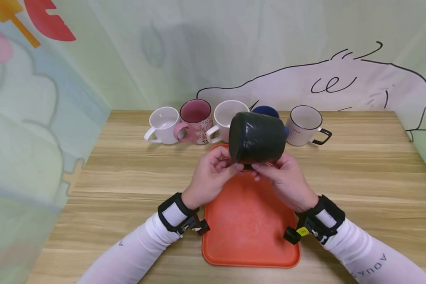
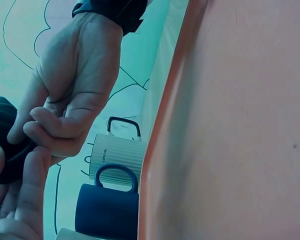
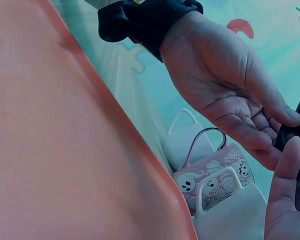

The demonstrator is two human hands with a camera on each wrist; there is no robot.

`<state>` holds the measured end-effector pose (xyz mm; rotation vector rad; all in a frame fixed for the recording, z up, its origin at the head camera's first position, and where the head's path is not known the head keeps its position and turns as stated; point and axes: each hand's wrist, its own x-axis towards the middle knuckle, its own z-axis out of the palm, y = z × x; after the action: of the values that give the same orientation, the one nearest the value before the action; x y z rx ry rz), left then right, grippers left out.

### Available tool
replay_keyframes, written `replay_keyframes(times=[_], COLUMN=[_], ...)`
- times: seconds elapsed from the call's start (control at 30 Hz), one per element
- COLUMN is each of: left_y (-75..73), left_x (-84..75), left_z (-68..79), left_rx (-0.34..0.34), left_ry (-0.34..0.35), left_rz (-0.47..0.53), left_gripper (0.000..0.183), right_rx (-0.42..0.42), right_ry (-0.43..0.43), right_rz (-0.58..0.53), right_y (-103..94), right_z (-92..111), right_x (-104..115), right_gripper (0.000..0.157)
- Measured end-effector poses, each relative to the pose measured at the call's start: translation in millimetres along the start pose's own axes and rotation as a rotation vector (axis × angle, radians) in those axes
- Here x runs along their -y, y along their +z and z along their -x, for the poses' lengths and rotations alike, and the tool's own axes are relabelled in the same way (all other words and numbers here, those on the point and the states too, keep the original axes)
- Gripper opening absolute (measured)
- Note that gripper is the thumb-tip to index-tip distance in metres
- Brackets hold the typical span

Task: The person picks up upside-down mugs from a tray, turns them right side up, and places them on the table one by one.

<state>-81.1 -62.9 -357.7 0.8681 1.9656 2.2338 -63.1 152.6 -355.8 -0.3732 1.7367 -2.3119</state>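
A black mug (image 1: 257,136) is held tilted on its side above the upper part of a red tray (image 1: 250,225). My left hand (image 1: 213,177) pinches it from the left, near the dark handle on its lower side. From the right, my right hand (image 1: 289,183) pinches the same place, with the thumbs close together. In the left wrist view, only part of the black mug (image 2: 1,117) shows at the edge. The fingers hide most of the handle.
Behind the tray stands a row of mugs: a white mug (image 1: 165,128), a pink patterned mug (image 1: 200,128), another white mug (image 1: 223,112), a blue mug (image 1: 266,111) and a ribbed black-rimmed mug (image 1: 303,132). A printed curtain (image 1: 213,47) hangs behind the wooden table (image 1: 135,169).
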Motion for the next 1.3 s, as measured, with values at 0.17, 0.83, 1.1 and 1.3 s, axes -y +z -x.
replay_keyframes(times=[0.17,0.83,1.1,1.3], left_y=[-0.9,-19.1,-32.6,-46.1], left_x=[-0.1,-8.5,-13.8,-16.3], left_z=[-1.3,5.7,15.3,21.8], left_rx=[0.020,0.078,0.081,0.044], left_ry=[-0.011,-0.071,-0.055,-0.012], left_rz=[-0.011,-0.228,-0.396,-0.535], left_gripper=[0.019,0.041,0.045,0.047], right_rx=[0.008,0.050,0.013,-0.016], right_ry=[-0.011,-0.106,-0.138,-0.179], right_rz=[0.016,0.140,0.248,0.284], right_y=[-1.0,-15.6,-32.8,-46.8], right_z=[0,8,14,19], right_x=[-1,9,11,17], right_gripper=[0.025,0.026,0.024,0.022])
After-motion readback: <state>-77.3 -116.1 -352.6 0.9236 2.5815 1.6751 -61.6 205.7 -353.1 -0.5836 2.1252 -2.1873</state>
